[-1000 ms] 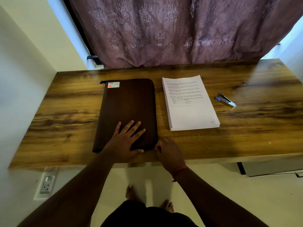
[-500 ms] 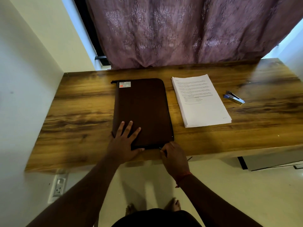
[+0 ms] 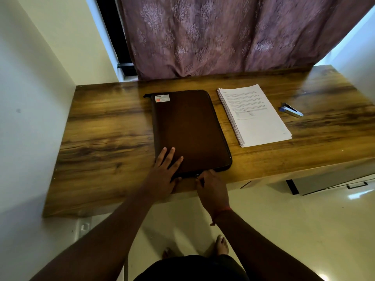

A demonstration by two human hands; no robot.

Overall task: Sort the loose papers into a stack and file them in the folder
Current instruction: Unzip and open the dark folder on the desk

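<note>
1. Head view: my left hand [image 3: 162, 175] lies flat, fingers straight, on the closed brown folder [image 3: 188, 128] on the tabletop [image 3: 105, 138]; my right hand [image 3: 210, 189] pinches the zip pull [image 3: 196, 176] at its near edge.
2. The papers [image 3: 253, 116] sit stacked just beside the folder, not yet filed.

The flat dark brown zippered folder [image 3: 188, 128] lies closed on the wooden desk, its long side running away from the person, with a small white and red label at its far left corner. Its near edge is close to the front edge of the desk. Just beside it on the right, not touching, lies the neat stack of white printed papers [image 3: 254, 116], face up and slightly turned.
</note>
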